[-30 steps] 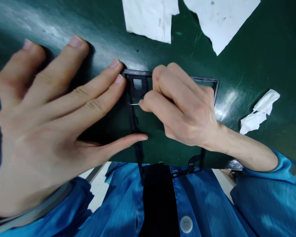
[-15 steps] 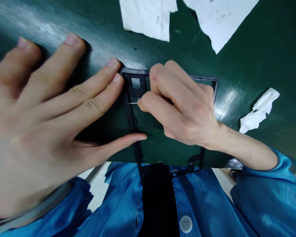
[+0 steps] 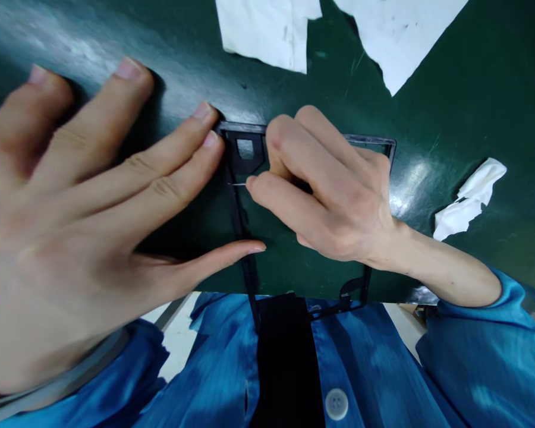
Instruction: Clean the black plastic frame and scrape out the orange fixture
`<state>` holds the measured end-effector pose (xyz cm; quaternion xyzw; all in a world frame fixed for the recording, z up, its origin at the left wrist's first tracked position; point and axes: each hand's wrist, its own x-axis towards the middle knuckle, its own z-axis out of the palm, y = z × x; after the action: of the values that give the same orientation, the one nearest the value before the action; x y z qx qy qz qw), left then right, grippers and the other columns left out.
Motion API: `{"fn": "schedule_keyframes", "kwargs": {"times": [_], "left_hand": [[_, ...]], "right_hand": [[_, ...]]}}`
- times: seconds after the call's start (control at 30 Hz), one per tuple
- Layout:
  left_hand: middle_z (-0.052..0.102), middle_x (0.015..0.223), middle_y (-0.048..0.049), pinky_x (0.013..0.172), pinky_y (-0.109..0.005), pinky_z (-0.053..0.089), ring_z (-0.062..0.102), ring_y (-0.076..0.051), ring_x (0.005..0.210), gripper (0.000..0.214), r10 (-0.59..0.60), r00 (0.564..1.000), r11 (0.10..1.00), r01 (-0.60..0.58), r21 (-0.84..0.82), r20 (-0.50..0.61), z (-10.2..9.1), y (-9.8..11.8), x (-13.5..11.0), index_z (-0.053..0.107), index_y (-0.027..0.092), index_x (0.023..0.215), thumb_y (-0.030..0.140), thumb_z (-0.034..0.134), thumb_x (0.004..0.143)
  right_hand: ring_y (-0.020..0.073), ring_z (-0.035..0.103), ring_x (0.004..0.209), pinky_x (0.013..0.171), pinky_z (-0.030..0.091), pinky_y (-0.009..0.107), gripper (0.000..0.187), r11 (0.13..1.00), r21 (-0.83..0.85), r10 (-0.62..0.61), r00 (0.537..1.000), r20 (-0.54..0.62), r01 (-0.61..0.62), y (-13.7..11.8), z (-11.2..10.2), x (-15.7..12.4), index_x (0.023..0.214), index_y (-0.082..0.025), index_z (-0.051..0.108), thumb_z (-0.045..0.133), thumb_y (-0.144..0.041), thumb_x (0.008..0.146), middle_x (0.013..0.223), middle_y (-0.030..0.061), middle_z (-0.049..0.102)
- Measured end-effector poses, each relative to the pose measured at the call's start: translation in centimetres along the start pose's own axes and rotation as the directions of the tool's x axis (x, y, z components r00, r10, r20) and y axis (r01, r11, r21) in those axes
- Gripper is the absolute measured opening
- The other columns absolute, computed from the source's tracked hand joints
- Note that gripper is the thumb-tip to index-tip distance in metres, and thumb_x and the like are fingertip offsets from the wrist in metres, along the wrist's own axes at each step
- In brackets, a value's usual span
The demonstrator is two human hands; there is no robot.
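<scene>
A thin black rectangular frame [image 3: 248, 276] lies on the green table, its near end jutting past the table's edge. In its upper left corner is a black tab with a small square hole. My left hand [image 3: 84, 208] is spread flat; two fingertips touch the frame's left side near the top corner, and the thumb lies across that side lower down. My right hand [image 3: 330, 184] is closed in a pinch over the frame's upper part. From its fingertips a thin metal needle-like tip [image 3: 238, 184] reaches the left side; the rest is hidden in the hand.
Two white sheets of paper [image 3: 265, 35] with torn edges lie at the far side of the green table [image 3: 463, 119]. A crumpled white scrap [image 3: 470, 199] is to the right, above my forearm. The table's near edge runs close to my blue jacket [image 3: 361, 356].
My right hand has shifted very slightly up and left with the thin tip. My left hand and the frame stay nearly in place.
</scene>
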<state>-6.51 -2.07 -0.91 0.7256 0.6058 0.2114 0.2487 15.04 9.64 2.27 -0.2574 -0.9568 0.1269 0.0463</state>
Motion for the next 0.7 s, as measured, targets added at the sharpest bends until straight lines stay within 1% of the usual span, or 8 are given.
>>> {"fn": "schedule_keyframes", "kwargs": {"times": [0.1,0.13,0.27,0.37,0.43,0.5,0.63,0.7], "left_hand": [[0.028,0.181,0.0183,0.159,-0.059,0.013,0.017,-0.034,0.177,0.081,0.044,0.999,0.999,-0.044,0.027,-0.005,-0.08,0.10,-0.10,0.026,0.038,0.170,0.052,0.063,0.099],[0.027,0.181,0.0188,0.160,-0.058,0.013,0.016,-0.034,0.178,0.081,0.050,0.999,0.998,-0.050,0.024,-0.004,-0.08,0.14,-0.10,0.026,0.038,0.170,0.053,0.062,0.099],[0.029,0.181,0.0148,0.159,-0.059,0.015,0.020,-0.036,0.177,0.085,0.064,0.998,0.997,-0.064,0.036,0.003,-0.03,0.22,0.00,0.028,0.034,0.170,0.048,0.069,0.097],[0.028,0.181,0.0171,0.160,-0.058,0.013,0.018,-0.033,0.177,0.080,0.062,0.998,0.997,-0.062,0.034,0.006,0.01,0.15,-0.04,0.025,0.037,0.170,0.055,0.060,0.100],[0.029,0.181,0.0169,0.159,-0.060,0.015,0.019,-0.035,0.177,0.082,0.063,0.998,0.998,-0.063,0.032,0.002,0.02,0.10,-0.13,0.027,0.037,0.170,0.052,0.064,0.099],[0.030,0.181,0.0162,0.159,-0.060,0.015,0.020,-0.035,0.177,0.084,0.061,0.998,0.998,-0.061,0.033,0.001,0.03,0.12,-0.19,0.027,0.036,0.170,0.049,0.068,0.098],[0.027,0.181,0.0190,0.160,-0.056,0.014,0.016,-0.032,0.178,0.079,0.038,0.999,0.998,-0.039,0.043,0.013,0.05,0.38,-0.05,0.025,0.038,0.170,0.053,0.060,0.100],[0.028,0.181,0.0189,0.159,-0.059,0.016,0.018,-0.034,0.177,0.081,0.037,0.999,0.999,-0.037,0.032,0.008,0.14,0.41,0.00,0.027,0.039,0.169,0.048,0.065,0.099]], "right_hand": [[0.0095,0.068,0.107,0.075,0.050,0.022,0.053,0.999,-0.038,-0.005,0.999,0.036,0.007,0.04,-0.10,-0.02,0.071,-0.022,0.048,0.014,-0.008,0.109,0.075,-0.0032,0.061],[0.0093,0.068,0.104,0.073,0.049,0.022,0.052,0.999,-0.043,-0.004,1.000,0.023,0.005,0.07,-0.12,-0.04,0.070,-0.022,0.047,0.016,-0.007,0.108,0.073,-0.0033,0.060],[0.0078,0.067,0.093,0.069,0.044,0.021,0.053,0.999,-0.032,-0.014,0.996,-0.092,0.011,0.24,-0.02,-0.12,0.067,-0.021,0.050,0.020,-0.007,0.108,0.070,-0.0036,0.056],[0.0069,0.065,0.088,0.069,0.044,0.022,0.056,1.000,-0.029,-0.014,0.993,-0.114,0.011,0.32,0.08,-0.14,0.064,-0.020,0.048,0.017,-0.008,0.109,0.071,-0.0032,0.055],[0.0065,0.064,0.086,0.069,0.044,0.022,0.057,1.000,-0.026,-0.006,0.994,-0.110,0.003,0.28,0.10,-0.11,0.062,-0.020,0.045,0.013,-0.007,0.108,0.070,-0.0030,0.053],[0.0072,0.065,0.089,0.071,0.045,0.022,0.056,1.000,-0.012,0.000,0.995,-0.100,-0.001,0.18,0.12,-0.10,0.064,-0.020,0.047,0.014,-0.006,0.108,0.069,-0.0034,0.054],[0.0088,0.066,0.098,0.075,0.046,0.022,0.055,0.999,0.049,-0.008,0.992,-0.123,0.014,0.04,0.21,-0.29,0.069,-0.021,0.053,0.017,-0.006,0.109,0.076,-0.0040,0.062],[0.0087,0.066,0.097,0.075,0.047,0.022,0.056,0.998,0.063,-0.017,0.991,-0.136,0.026,0.12,0.28,-0.41,0.071,-0.022,0.054,0.016,-0.008,0.110,0.079,-0.0035,0.064]]}}
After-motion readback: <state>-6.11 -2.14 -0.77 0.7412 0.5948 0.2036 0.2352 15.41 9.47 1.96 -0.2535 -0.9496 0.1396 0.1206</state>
